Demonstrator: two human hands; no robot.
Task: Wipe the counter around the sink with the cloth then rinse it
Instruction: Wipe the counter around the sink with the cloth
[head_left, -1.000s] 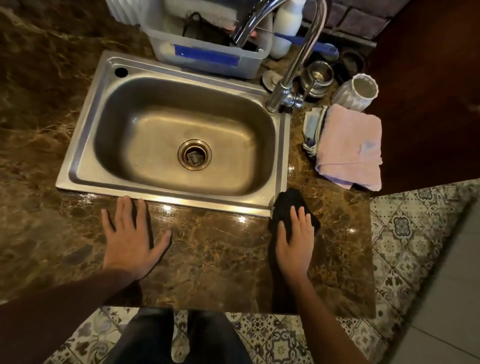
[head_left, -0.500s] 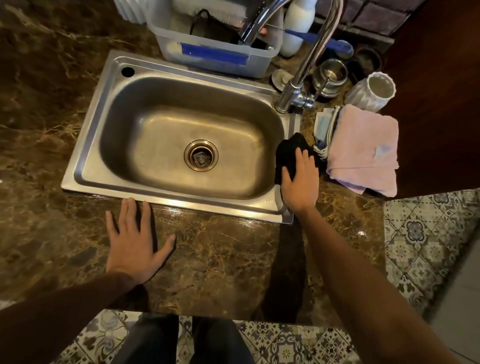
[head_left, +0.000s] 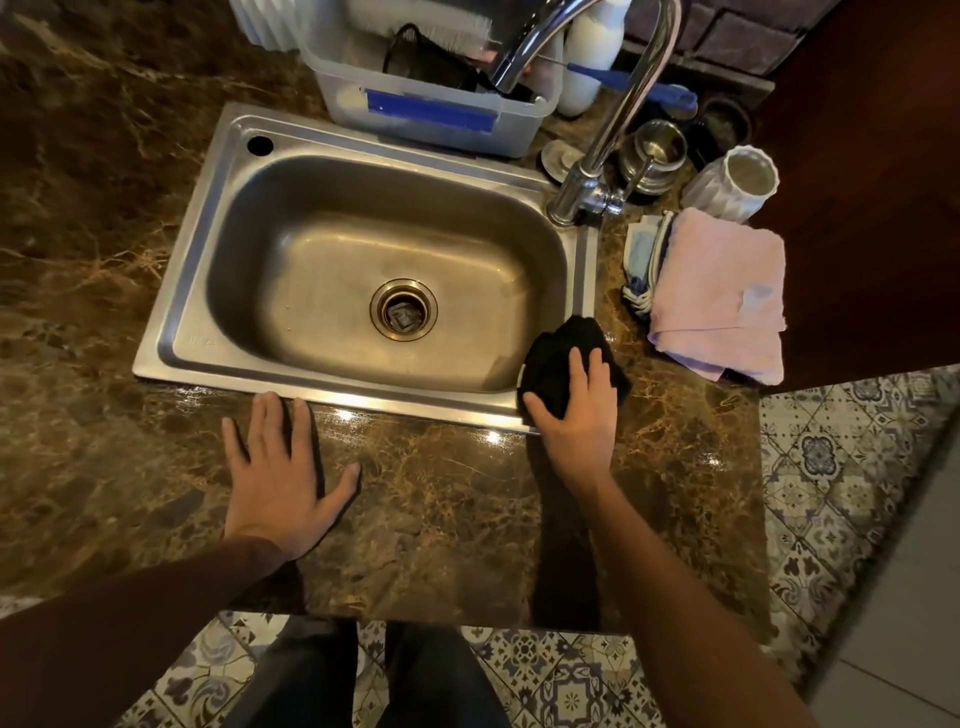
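Note:
A black cloth (head_left: 558, 353) lies bunched over the front right corner of the steel sink (head_left: 176, 332), half on the rim and half on the brown marble counter (head_left: 447, 509). My right hand (head_left: 576, 415) presses flat on the cloth with the fingers spread over it. My left hand (head_left: 283, 478) rests palm down on the counter just in front of the sink's front rim, fingers apart, holding nothing. The chrome faucet (head_left: 597, 171) rises at the sink's back right corner, and no water runs from it.
A folded pink towel (head_left: 722, 291) and a striped cloth (head_left: 641, 260) lie right of the sink. A white ribbed cup (head_left: 737, 182), a steel mug (head_left: 657, 150), a plastic bin (head_left: 431, 119) and a white bottle (head_left: 592, 57) crowd the back. The counter ends at the front and right over tiled floor.
My right hand slid the black cloth up the sink's right rim toward the faucet, then back down to the front right corner. My left hand stayed flat on the counter.

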